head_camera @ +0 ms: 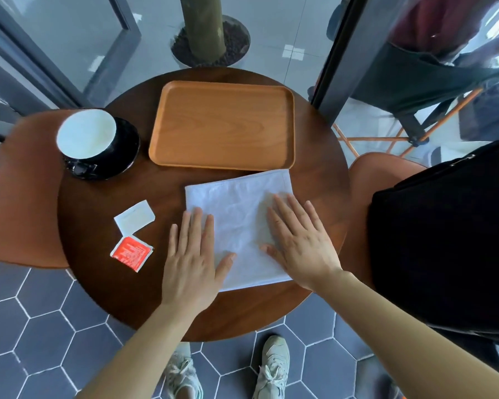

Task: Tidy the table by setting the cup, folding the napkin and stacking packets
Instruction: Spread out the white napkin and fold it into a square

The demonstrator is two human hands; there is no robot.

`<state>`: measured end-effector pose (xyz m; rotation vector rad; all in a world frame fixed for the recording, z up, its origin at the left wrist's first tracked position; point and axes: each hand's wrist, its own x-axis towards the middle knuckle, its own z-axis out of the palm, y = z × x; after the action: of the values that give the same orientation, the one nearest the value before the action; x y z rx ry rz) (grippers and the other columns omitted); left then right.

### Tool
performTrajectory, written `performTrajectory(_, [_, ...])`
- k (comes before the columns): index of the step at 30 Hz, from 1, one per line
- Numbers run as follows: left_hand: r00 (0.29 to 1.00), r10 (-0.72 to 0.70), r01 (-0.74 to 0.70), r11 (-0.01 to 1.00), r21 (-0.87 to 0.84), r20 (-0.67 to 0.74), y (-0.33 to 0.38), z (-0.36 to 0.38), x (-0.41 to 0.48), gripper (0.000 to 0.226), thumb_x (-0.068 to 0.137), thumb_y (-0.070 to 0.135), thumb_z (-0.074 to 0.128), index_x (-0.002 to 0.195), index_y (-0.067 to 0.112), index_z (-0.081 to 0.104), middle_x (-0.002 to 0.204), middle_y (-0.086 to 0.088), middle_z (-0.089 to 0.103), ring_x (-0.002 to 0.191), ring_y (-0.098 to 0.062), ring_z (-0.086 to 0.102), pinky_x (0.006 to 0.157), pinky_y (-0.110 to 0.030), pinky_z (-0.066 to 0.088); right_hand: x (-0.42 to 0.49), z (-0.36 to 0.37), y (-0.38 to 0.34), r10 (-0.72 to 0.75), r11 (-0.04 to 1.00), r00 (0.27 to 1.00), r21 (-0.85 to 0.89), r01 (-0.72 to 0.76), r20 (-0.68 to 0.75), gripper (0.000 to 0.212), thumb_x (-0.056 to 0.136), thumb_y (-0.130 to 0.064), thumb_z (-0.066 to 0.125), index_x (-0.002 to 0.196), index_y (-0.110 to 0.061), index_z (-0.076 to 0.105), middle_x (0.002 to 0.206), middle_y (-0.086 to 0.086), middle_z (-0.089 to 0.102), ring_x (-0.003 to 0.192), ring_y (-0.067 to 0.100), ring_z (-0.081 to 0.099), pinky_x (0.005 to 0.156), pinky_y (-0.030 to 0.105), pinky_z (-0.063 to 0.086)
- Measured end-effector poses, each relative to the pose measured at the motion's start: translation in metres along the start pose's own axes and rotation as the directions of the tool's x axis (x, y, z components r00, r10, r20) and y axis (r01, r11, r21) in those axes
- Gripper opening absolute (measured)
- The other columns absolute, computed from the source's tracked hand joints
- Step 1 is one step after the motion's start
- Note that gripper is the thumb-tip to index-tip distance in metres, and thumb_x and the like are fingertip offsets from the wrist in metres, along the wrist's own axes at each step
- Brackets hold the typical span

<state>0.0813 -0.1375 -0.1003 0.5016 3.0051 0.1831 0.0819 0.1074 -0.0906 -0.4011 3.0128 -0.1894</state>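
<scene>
A white napkin (238,214) lies flat on the round dark wooden table (162,306), just in front of the tray. My left hand (192,259) presses flat on its left edge with straight fingers. My right hand (300,240) lies flat on its right side, fingers spread. A white-lined black cup (87,136) stands on a black saucer (121,156) at the table's far left. A white packet (134,217) and a red packet (131,253) lie side by side, left of my left hand.
An orange wooden tray (222,125) sits at the back of the table. Brown chairs (20,197) stand to the left and right; a black bag (444,240) rests on the right one. A planter (211,38) stands behind the table. My shoes (271,367) show below.
</scene>
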Motion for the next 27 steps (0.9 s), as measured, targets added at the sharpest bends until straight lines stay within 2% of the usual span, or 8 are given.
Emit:
performTrajectory(3, [0.977,0.186,-0.199,0.971,-0.135,-0.109,-0.021,-0.003,-0.028,0.066,0.097,0.06,0.047,0.142,0.011,0.049,0.149,-0.017,0.043,0.141,-0.035,0.038,0.115,-0.051,0.037,-0.014,0.002,-0.001,-0.139,0.979,0.977,0.126,0.161,-0.163,0.053,0.102,-0.045,0.05,0.145,-0.014,0.05,0.16,0.006,0.037,0.153,0.029,0.021,0.121,0.053,0.024])
performTrajectory(6, [0.927,0.328,-0.355,0.923,-0.145,-0.181,-0.038,-0.008,-0.051,0.043,0.089,0.045,0.067,0.116,0.013,0.067,0.124,-0.013,0.058,0.117,-0.033,0.053,0.101,-0.044,0.045,-0.033,0.002,0.003,-0.244,0.942,0.932,0.163,0.293,-0.27,0.038,0.1,-0.036,0.059,0.13,-0.013,0.064,0.148,0.005,0.052,0.148,0.027,0.033,0.119,0.052,0.03])
performTrajectory(11, [0.884,0.387,-0.419,0.905,-0.075,-0.262,-0.032,-0.016,-0.052,0.009,0.087,0.012,0.067,0.092,0.009,0.073,0.096,-0.01,0.067,0.092,-0.03,0.064,0.08,-0.04,0.055,-0.048,-0.001,0.004,-0.263,0.941,0.935,0.151,0.303,-0.239,0.032,0.096,-0.037,0.065,0.116,-0.013,0.071,0.138,0.004,0.062,0.138,0.027,0.049,0.114,0.051,0.037])
performTrajectory(14, [0.858,0.418,-0.439,0.898,-0.005,-0.298,-0.024,-0.021,-0.048,0.011,0.082,-0.004,0.067,0.079,0.007,0.071,0.079,-0.007,0.065,0.077,-0.028,0.064,0.076,-0.037,0.056,-0.052,-0.002,0.006,-0.241,0.946,0.948,0.168,0.277,-0.207,0.033,0.093,-0.04,0.066,0.114,-0.015,0.072,0.135,0.001,0.064,0.134,0.027,0.053,0.114,0.049,0.038])
performTrajectory(19, [0.858,0.363,-0.411,0.909,-0.062,-0.363,-0.023,-0.03,-0.043,0.013,0.085,-0.003,0.066,0.077,0.004,0.073,0.071,-0.008,0.067,0.068,-0.029,0.067,0.068,-0.042,0.058,-0.056,-0.002,0.008,-0.223,0.95,0.957,0.181,0.256,-0.186,0.04,0.088,-0.042,0.072,0.116,-0.014,0.071,0.132,0.002,0.065,0.129,0.027,0.057,0.112,0.05,0.04])
performTrajectory(23, [0.887,0.246,-0.342,0.919,-0.197,-0.391,-0.024,-0.037,-0.044,0.016,0.088,0.001,0.062,0.093,0.002,0.077,0.077,-0.008,0.071,0.07,-0.027,0.069,0.067,-0.039,0.059,-0.054,-0.001,0.007,-0.196,0.949,0.932,0.181,0.259,-0.306,0.025,0.087,-0.007,0.071,0.111,-0.011,0.073,0.116,0.002,0.072,0.115,0.026,0.066,0.106,0.048,0.047])
performTrajectory(24, [0.897,0.205,-0.315,0.918,-0.241,-0.391,-0.024,-0.039,-0.045,0.019,0.091,0.005,0.059,0.096,0.003,0.077,0.079,-0.007,0.072,0.072,-0.027,0.069,0.067,-0.037,0.06,-0.054,-0.002,0.006,-0.178,0.948,0.926,0.193,0.252,-0.333,0.023,0.087,-0.004,0.07,0.109,-0.01,0.074,0.111,0.002,0.074,0.111,0.025,0.068,0.103,0.047,0.049])
performTrajectory(27, [0.93,0.076,-0.221,0.898,-0.38,-0.36,-0.027,-0.045,-0.05,0.027,0.096,0.015,0.053,0.103,0.003,0.076,0.084,-0.006,0.073,0.074,-0.025,0.068,0.065,-0.035,0.059,-0.055,-0.01,0.002,-0.102,0.939,0.919,0.267,0.215,-0.381,0.013,0.093,-0.011,0.065,0.101,-0.008,0.074,0.101,0.004,0.075,0.099,0.027,0.07,0.09,0.042,0.055])
